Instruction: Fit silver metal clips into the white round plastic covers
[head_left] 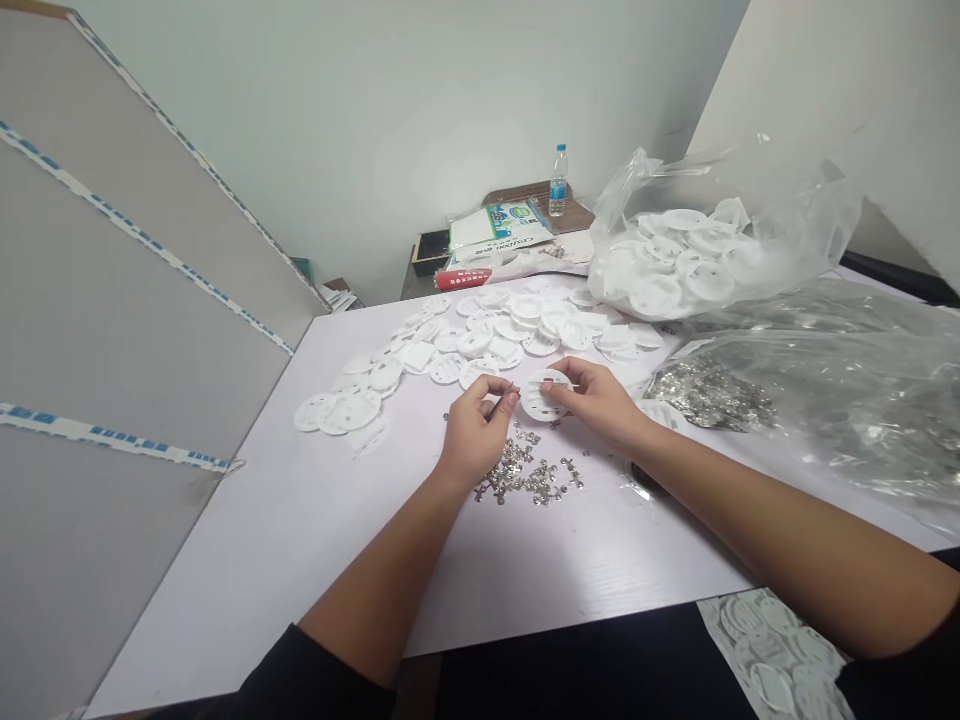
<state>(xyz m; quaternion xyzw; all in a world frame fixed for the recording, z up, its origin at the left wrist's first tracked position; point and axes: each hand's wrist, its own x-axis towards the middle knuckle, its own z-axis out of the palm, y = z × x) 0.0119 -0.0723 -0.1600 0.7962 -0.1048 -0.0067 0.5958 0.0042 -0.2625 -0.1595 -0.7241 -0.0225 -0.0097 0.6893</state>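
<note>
The left hand (474,430) pinches a small piece (516,391); at its 3 o'clock, the right hand (596,400) grips a white disc (534,400). Such close handling likely calls for steadiness.

— Which things are cut off, please?
— The clear bag (862,410) at the right edge, and the white discs (776,650) at the lower right.
— And the piece (514,391) in the left hand (477,432)?
— It is too small to tell.
</note>
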